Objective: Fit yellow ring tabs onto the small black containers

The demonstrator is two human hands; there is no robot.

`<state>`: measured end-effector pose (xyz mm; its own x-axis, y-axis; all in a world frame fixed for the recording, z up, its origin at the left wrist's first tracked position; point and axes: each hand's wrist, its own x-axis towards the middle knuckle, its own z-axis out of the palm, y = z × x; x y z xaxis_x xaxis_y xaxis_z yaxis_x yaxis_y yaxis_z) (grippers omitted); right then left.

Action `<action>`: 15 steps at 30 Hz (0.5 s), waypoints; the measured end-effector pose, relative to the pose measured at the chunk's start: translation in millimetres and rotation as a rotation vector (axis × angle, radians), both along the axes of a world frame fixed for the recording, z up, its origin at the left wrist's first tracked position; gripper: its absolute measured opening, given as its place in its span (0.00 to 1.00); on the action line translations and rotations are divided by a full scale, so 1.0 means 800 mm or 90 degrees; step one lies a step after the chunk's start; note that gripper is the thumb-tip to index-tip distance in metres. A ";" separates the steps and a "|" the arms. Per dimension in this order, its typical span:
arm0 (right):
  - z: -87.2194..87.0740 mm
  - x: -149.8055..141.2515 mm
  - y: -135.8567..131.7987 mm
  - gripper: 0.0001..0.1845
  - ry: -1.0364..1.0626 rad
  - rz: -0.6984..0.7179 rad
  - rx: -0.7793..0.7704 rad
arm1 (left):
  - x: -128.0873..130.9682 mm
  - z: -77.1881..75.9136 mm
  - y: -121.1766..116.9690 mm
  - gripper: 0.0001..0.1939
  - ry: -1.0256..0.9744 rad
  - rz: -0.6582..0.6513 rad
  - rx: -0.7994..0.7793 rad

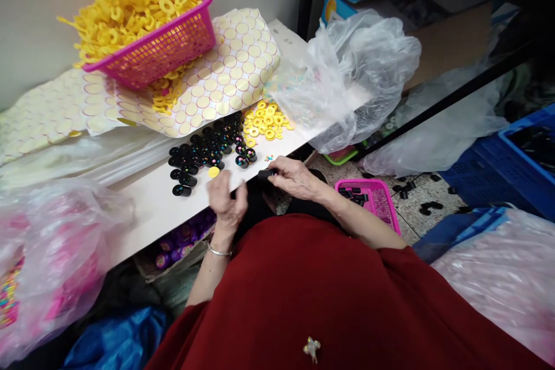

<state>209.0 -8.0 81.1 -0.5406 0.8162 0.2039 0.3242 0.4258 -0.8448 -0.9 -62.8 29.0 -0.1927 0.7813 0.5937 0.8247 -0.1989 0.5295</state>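
My left hand hovers at the table's front edge with fingers curled, just below a loose yellow ring; whether it holds anything is unclear. My right hand pinches a small black cap at the edge. A cluster of black caps with coloured beads inside lies on the white table. A small heap of yellow rings sits behind them. A few loose coloured beads lie near my right hand.
A pink basket heaped with yellow rings rests on sheets of round stickers at the back. Clear plastic bags crowd the right. A pink tray of black parts sits on the floor, with a blue crate beyond.
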 end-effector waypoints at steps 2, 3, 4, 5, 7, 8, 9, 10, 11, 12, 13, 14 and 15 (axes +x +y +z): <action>-0.004 -0.008 -0.017 0.08 0.017 0.008 -0.036 | 0.025 0.005 -0.011 0.26 0.047 -0.212 -0.084; -0.009 -0.011 -0.023 0.08 0.021 0.005 -0.049 | 0.036 0.006 -0.014 0.27 0.045 -0.270 -0.127; -0.014 -0.013 -0.027 0.07 0.023 0.004 -0.062 | 0.045 0.005 -0.015 0.26 0.027 -0.294 -0.159; -0.020 -0.013 -0.029 0.06 0.027 0.002 -0.077 | 0.052 0.002 -0.015 0.24 -0.007 -0.293 -0.186; -0.033 -0.012 -0.024 0.04 0.065 -0.020 -0.108 | 0.062 -0.009 -0.013 0.19 -0.117 -0.270 -0.235; -0.039 -0.010 -0.018 0.07 0.099 -0.049 -0.120 | 0.065 -0.016 -0.010 0.16 -0.189 -0.265 -0.272; -0.044 -0.008 -0.010 0.10 0.143 -0.091 -0.127 | 0.068 -0.023 -0.008 0.15 -0.271 -0.264 -0.315; -0.049 -0.008 0.000 0.13 0.192 -0.136 -0.133 | 0.070 -0.031 -0.005 0.14 -0.357 -0.265 -0.360; -0.054 -0.008 0.011 0.16 0.242 -0.176 -0.142 | 0.073 -0.039 -0.001 0.14 -0.440 -0.263 -0.402; -0.058 -0.010 0.023 0.19 0.288 -0.205 -0.157 | 0.076 -0.047 0.003 0.14 -0.517 -0.256 -0.435; -0.062 -0.013 0.034 0.21 0.330 -0.224 -0.179 | 0.078 -0.054 0.009 0.15 -0.583 -0.240 -0.454; -0.065 -0.018 0.045 0.24 0.364 -0.233 -0.206 | 0.081 -0.061 0.014 0.15 -0.637 -0.221 -0.461; -0.068 -0.023 0.055 0.26 0.386 -0.235 -0.232 | 0.084 -0.066 0.021 0.16 -0.677 -0.202 -0.458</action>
